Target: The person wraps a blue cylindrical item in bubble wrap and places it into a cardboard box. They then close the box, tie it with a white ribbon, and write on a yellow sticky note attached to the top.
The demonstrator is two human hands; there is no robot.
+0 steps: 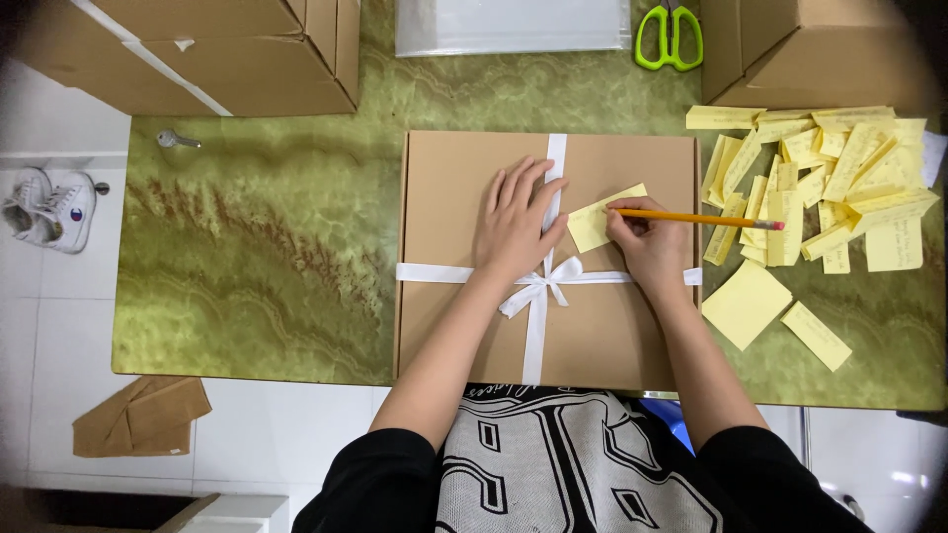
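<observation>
Green marbled tabletop (pixel 267 247); white tiled floor (pixel 59 326), possibly glossy; even light.

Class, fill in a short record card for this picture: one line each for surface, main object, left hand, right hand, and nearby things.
Surface: green marbled table
Main object: flat brown box tied with white ribbon
Left hand: left hand flat on the box lid
Right hand: right hand holds orange pencil, tip on yellow note
Nearby: pile of yellow notes, green scissors, cardboard boxes
</observation>
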